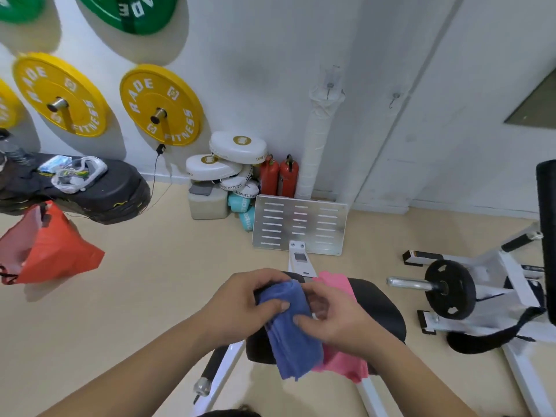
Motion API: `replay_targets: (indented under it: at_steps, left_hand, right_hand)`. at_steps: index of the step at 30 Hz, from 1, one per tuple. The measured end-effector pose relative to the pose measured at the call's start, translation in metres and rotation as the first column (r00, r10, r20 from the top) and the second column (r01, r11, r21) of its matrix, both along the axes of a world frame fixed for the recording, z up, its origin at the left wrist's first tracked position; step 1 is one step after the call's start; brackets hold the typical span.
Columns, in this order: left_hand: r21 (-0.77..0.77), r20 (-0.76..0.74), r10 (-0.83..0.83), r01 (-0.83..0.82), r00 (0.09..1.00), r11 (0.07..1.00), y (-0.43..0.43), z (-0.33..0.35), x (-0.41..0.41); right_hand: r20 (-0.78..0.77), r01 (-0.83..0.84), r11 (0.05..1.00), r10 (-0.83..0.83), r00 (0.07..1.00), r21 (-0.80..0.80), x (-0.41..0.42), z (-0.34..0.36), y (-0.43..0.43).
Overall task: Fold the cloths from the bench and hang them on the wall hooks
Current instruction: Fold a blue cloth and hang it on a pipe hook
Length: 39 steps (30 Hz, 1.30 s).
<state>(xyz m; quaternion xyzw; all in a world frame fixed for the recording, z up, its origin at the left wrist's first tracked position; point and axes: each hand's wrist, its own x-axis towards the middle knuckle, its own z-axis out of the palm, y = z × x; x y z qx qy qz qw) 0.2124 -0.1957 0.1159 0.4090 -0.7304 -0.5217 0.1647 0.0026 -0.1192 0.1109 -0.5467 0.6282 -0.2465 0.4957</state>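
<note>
Left hand [249, 302] and right hand [334, 314] both pinch the blue cloth [291, 341], thumbs on top. It looks partly folded into a narrow strip. Pink cloth [346, 365] lies under the right fingers on the bench pad [379, 308], apparently unfolded. Count: 2 cloths, 2 wall hooks [330, 85], both bare. Nothing hung.

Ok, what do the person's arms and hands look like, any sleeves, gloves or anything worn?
Left hand and right hand are bare: no gloves, watch or wristbands visible. No sleeves show up to the frame's edge; nothing is worn on either arm.
</note>
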Motion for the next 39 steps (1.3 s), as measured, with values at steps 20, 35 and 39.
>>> replay_targets:
  at_steps: [20, 35, 39]
  left_hand:
    - [-0.037, -0.254, 0.502, -0.527, 0.827, 0.849, -0.245, 0.078, 0.236]
    - [-0.102, -0.306, 0.218, -0.260, 0.927, 0.960, -0.440, 0.083, 0.220]
    - [0.095, -0.221, 0.200, -0.183, 0.955, 0.978, -0.505, 0.099, 0.167]
  right_hand:
    - [0.256, 0.501, 0.862, -0.469, 0.845, -0.073, 0.271, 0.053, -0.283]
    - [0.604, 0.760, 0.646, -0.632, 0.485, 0.067, 0.232, 0.079, -0.429]
    - [0.641, 0.655, 0.753, -0.531, 0.555, 0.057, 0.159, 0.092, -0.466]
